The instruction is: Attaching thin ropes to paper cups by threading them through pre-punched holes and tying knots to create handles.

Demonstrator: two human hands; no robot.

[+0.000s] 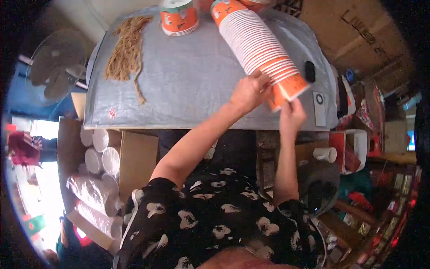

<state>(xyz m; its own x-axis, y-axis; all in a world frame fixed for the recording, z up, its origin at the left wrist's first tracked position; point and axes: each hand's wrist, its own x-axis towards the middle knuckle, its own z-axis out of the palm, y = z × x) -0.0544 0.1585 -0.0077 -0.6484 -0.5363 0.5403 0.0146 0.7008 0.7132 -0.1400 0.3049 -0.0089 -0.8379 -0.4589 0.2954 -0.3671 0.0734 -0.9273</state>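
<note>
A: The stack of cups [257, 47], orange and white, lies on its side across the counter [188, 80], slanting from the far edge toward the near right corner. The left hand [248, 92] is closed around its near end, and the right hand [291, 114] pinches the rim of the end cup between its fingers.

B: What can go wrong from here, in your opinion?

A: I think the stack is long and only its near end is held. If the end cup sticks, the pull can drag the whole stack toward the near edge, or the stack can break apart in the middle and the cups roll.

B: Is the edge close?

A: Yes. The end of the stack is already just beside the near right corner of the counter, and the right hand is over the edge. A cup that slips there probably falls to the floor.

B: And what is around the stack?

A: To the right of the stack, a small black object [310, 71] and a flat white device [320, 107] lie near; a swing can push them off. To the left of the stack the grey cover is open, up to the bundle of rope [127, 51]. Beyond it, a single cup [179, 18] stands at the far edge.
</note>
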